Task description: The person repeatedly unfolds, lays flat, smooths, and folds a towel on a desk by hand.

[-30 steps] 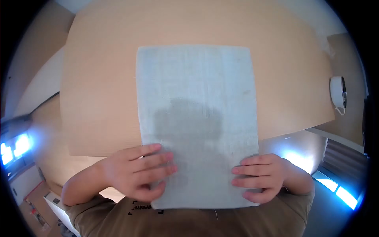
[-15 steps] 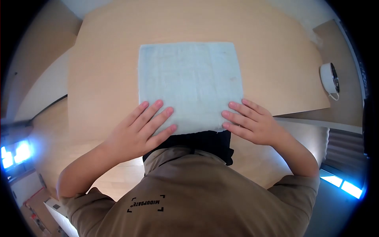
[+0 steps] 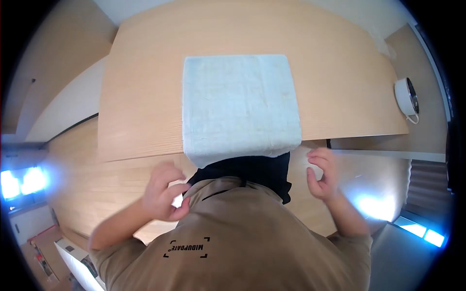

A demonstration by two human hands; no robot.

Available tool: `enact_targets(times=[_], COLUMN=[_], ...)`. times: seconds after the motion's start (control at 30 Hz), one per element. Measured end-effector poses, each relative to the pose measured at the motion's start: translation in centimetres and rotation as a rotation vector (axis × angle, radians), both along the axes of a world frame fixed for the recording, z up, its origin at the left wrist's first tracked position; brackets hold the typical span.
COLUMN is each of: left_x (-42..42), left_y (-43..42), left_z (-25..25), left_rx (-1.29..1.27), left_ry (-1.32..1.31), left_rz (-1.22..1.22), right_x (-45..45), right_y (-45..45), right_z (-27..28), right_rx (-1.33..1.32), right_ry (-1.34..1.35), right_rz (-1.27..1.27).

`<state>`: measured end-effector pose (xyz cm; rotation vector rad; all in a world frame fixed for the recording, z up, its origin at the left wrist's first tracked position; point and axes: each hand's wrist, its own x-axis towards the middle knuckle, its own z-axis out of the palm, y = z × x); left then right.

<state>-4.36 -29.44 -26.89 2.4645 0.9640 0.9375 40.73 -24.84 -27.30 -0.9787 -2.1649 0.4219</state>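
A pale blue cloth, roughly square, lies flat on the wooden table, and its near edge hangs over the table's front edge. Off the cloth's lower left corner is my left hand, slightly blurred, its fingers curled but apart and nothing held. My right hand is in the air beyond the lower right corner, thumb and fingers bent with a gap between them. Neither hand touches the cloth.
A white round container with a looped cord or handle sits to the right, past the table's side. My brown shirt and dark lower clothing are close to the front edge. Wooden flooring shows at left.
Both hands have lifted off the cloth's lower corners and drawn back toward my body, fingers going from flat to curled. The cloth's near edge now droops over the table edge.
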Motion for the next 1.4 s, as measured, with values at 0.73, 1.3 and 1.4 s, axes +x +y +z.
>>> enact_targets(times=[0.73, 1.3, 1.4], left_x=[6.6, 0.7, 0.7], left_y=[-1.9, -0.4, -0.2], left_z=[-3.5, 2.4, 3.9], left_rx=[-1.334, 0.163, 0.236], left_ry=[-1.057, 0.010, -0.006], left_rz=[0.180, -0.144, -0.143], right_x=[-3.8, -2.4, -2.2], right_y=[-4.4, 0.3, 0.4], right_z=[2.4, 6.2, 6.6], right_rx=[-0.896, 0.214, 0.204], right_ry=[0.631, -0.103, -0.069], right_rz=[-0.047, 0.316, 0.267])
